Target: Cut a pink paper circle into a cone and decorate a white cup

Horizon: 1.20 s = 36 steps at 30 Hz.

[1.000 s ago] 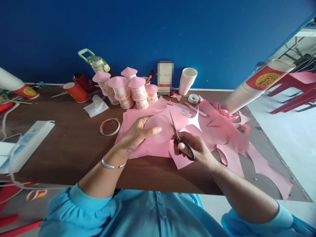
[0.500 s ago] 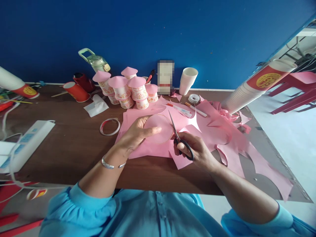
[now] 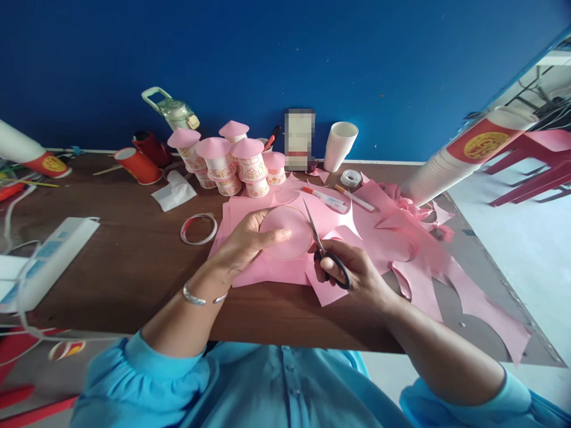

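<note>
My left hand (image 3: 252, 241) is closed on a round pink paper disc (image 3: 292, 241), its thumb lying across the face of the disc. A thin darker line runs along the disc's edge. In my right hand (image 3: 352, 267) is a pair of scissors (image 3: 332, 264) with black handles, fingers in the loops. The blades point up and away, beside the right edge of the disc, and look nearly closed. Beneath both hands lie pink paper sheets (image 3: 263, 272). Pink offcuts (image 3: 423, 291) with curved edges spread to the right.
Behind my hands stand several decorated paper cups with pink cone roofs (image 3: 214, 157). A phone (image 3: 300, 139), stacked white cups (image 3: 341, 145), markers (image 3: 325, 199) and tape rolls (image 3: 198, 229) surround the paper. A tall cup stack (image 3: 464, 157) leans at right; a power strip (image 3: 53, 261) lies left.
Hardly anything differs. Both hands, the disc and the scissors stay in place, with at most a very slight shift of the blades.
</note>
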Motion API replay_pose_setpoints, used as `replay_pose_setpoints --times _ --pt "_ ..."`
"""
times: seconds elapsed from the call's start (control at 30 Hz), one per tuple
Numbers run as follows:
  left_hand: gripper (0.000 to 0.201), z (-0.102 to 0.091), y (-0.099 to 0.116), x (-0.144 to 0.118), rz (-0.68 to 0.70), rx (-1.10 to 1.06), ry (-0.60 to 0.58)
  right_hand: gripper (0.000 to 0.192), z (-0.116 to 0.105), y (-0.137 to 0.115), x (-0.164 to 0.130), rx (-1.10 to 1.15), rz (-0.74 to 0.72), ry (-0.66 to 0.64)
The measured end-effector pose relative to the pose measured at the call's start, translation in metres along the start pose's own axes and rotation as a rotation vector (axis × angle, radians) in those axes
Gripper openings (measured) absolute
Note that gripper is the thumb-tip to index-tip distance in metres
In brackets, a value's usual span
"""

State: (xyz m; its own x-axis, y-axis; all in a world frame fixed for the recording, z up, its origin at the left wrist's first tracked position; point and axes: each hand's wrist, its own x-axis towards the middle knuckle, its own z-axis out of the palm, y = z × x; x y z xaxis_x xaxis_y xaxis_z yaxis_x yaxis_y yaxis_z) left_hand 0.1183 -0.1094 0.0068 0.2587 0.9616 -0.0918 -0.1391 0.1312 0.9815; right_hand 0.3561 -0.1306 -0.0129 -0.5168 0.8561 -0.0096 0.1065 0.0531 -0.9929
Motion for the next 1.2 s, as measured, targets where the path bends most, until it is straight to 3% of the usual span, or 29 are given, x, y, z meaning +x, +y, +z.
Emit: replay_pose_setpoints --times 0.37,1.0,1.2 --pt "0.031 -0.0019 0.0005 0.0008 0.008 -0.022 -0.006 0.05 -0.0009 0.0015 0.0003 0.013 -0.017 -0.012" --pt "0.034 -0.005 0.0006 0.001 0.009 -0.005 0.018 0.051 -0.0012 -0.0008 0.0007 0.044 -0.003 -0.017" --pt "0.034 -0.0069 0.0022 0.0006 -0.009 -0.027 -0.023 0.047 -0.0018 -0.0016 0.0005 0.068 -0.005 -0.029"
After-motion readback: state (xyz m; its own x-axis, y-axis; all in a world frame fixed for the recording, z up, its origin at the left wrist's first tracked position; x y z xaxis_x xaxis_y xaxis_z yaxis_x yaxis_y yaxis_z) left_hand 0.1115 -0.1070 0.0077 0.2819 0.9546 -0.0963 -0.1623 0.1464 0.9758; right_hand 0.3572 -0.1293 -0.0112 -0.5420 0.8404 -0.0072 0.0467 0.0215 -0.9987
